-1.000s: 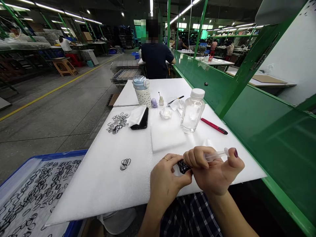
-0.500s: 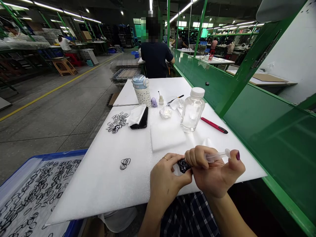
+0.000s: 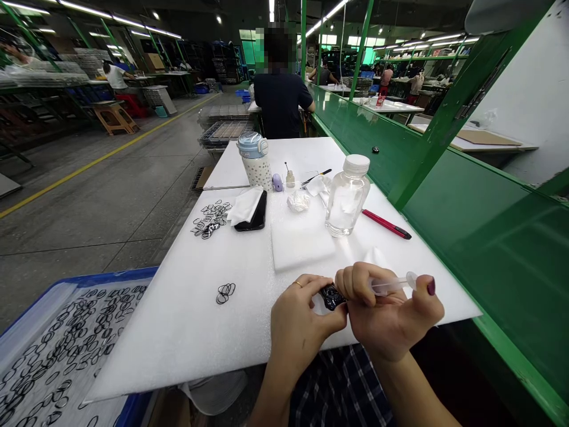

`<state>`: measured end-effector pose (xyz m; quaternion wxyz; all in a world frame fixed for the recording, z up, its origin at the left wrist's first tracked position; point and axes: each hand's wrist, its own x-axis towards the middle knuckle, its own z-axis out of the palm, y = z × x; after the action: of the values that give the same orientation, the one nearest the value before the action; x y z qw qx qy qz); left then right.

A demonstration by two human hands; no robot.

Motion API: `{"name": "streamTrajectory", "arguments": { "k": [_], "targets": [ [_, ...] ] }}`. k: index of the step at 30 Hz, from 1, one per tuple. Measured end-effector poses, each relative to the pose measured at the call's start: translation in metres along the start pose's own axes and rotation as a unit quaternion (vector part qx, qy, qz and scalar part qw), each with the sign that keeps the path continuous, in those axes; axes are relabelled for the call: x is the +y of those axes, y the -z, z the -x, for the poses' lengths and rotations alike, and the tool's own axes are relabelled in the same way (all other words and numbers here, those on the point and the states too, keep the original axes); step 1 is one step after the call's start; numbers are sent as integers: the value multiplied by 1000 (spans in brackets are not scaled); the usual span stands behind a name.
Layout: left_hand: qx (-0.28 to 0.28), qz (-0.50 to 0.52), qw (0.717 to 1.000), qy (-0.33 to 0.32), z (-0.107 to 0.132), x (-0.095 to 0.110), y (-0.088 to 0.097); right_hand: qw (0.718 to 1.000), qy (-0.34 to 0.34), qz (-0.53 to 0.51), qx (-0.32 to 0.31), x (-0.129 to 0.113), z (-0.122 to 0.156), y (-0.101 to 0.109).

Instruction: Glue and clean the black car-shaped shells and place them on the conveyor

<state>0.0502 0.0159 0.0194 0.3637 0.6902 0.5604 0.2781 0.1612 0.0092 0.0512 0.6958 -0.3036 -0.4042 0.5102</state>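
Note:
My left hand (image 3: 297,323) pinches a small glossy black part (image 3: 331,296) between thumb and fingers, over the near edge of the table. Curled around a clear plastic syringe (image 3: 391,284) is my right hand (image 3: 382,314), its thumb by the plunger's end. The syringe's tip is hidden behind my right fingers, close to the black part, so I cannot tell whether they touch. A few thin black rings (image 3: 225,293) lie on the white foam sheet left of my hands. More rings (image 3: 211,218) are heaped farther back.
A clear bottle (image 3: 347,198) and a red cutter (image 3: 386,224) stand and lie beyond my hands. Farther back are a phone (image 3: 258,216) under tissue, a dotted cup (image 3: 256,169) and crumpled paper (image 3: 298,201). A blue tray (image 3: 142,276) of rings sits lower left. Someone (image 3: 283,104) sits ahead.
Both hands keep their grips and hold almost the same place. My right hand has shifted very slightly to the right; the view has moved a little.

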Motion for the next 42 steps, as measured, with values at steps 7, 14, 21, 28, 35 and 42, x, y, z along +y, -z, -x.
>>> {"name": "streamTrajectory", "arguments": {
  "k": [7, 14, 21, 28, 35, 42],
  "targets": [
    [6, -4, 1000, 1, 1, 0, -1, 1000, 2, -3, 17, -1, 2, -2],
    [5, -8, 1000, -2, 0, 0, 0, 999, 2, 20, 37, 1, 2, -6],
    [12, -16, 1000, 2, 2, -3, -2, 998, 39, 57, -1, -30, 11, -8],
    [10, -17, 1000, -5, 5, -6, -3, 978, 201, 20, 62, -38, -43, -21],
    [6, -23, 999, -37, 6, -11, -3, 986, 6, 164, -6, 28, -76, 0],
    [0, -21, 999, -38, 6, -12, -3, 924, 25, 381, 26, -33, -10, 64]
  ]
}}
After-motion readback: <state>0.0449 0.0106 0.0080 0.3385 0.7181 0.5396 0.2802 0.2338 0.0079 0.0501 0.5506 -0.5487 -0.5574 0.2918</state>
